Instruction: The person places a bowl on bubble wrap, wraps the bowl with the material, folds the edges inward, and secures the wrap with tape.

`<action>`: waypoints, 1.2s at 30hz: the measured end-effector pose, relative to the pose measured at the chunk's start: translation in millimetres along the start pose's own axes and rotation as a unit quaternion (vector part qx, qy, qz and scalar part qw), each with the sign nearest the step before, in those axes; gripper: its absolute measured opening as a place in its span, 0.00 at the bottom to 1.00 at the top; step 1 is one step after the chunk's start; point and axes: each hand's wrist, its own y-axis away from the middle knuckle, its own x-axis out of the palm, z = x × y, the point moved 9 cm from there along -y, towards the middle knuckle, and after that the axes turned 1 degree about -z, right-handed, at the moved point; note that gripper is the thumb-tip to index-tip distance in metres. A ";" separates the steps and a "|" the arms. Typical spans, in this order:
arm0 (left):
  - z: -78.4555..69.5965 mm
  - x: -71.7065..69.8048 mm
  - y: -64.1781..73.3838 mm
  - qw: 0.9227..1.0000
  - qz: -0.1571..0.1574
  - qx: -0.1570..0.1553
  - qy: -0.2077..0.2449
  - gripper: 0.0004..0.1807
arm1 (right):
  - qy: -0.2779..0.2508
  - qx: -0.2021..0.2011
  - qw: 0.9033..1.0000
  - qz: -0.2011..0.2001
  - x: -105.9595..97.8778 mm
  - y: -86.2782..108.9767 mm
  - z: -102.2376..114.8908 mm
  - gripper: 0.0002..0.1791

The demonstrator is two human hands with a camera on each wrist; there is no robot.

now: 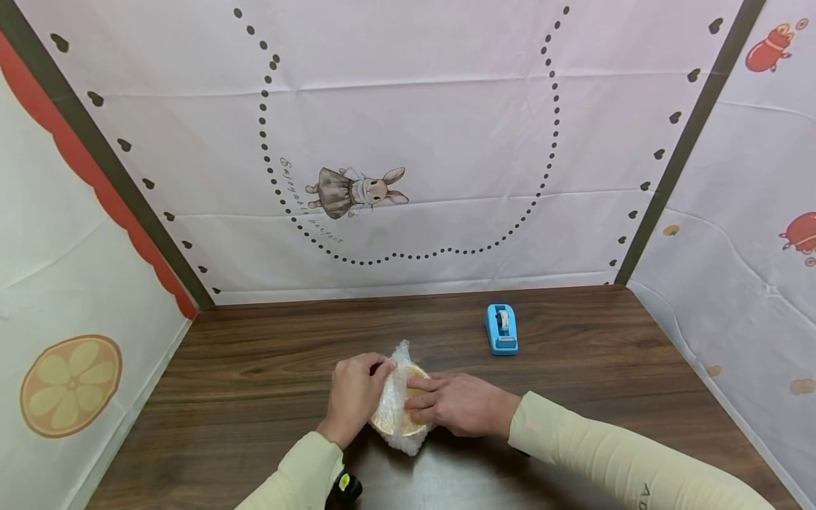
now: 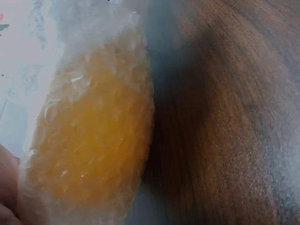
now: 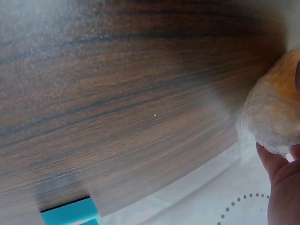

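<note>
Between the hands is a yellow-orange rounded thing in clear bubble wrap (image 1: 400, 414); a golden rim shows through, and its exact kind is unclear. My left hand (image 1: 357, 389) pinches the wrap's far left edge with thumb and fingers. From the right, my right hand (image 1: 462, 404) lies over the bundle, its mostly straight fingers pressing the wrap; its thumb is hidden. The left wrist view shows the wrapped yellow-orange body (image 2: 98, 140) close up. In the right wrist view, fingers touch the wrapped bundle (image 3: 269, 115) at the right edge; whose they are, I cannot tell.
A blue tape dispenser (image 1: 502, 331) with a roll stands farther back on the right of the dark wooden table (image 1: 274, 354). Printed white cloth (image 1: 446, 156) walls the back and both sides. A black wrist device (image 1: 344, 489) shows by the left sleeve.
</note>
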 end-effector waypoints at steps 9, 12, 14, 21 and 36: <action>0.9 1.3 -1.9 1.000 -0.013 -0.014 -0.009 0.06 | -0.003 0.000 1.000 -0.006 -2.6 0.7 0.3 0.20; 1.5 2.2 -2.0 1.000 -0.012 -0.019 -0.008 0.05 | -0.007 0.001 1.000 -0.007 -2.3 1.2 0.6 0.19; 1.7 2.9 -1.9 1.000 -0.011 -0.020 -0.007 0.05 | -0.007 0.003 1.000 -0.008 -2.3 2.0 0.8 0.19; 1.1 3.9 -3.0 1.000 -0.012 -0.015 -0.006 0.05 | -0.018 0.022 1.000 -0.003 -1.9 8.4 -1.2 0.21; 1.4 5.4 -3.2 1.000 -0.011 -0.010 -0.011 0.05 | 0.101 -0.015 0.982 -0.157 -57.5 25.6 48.1 0.23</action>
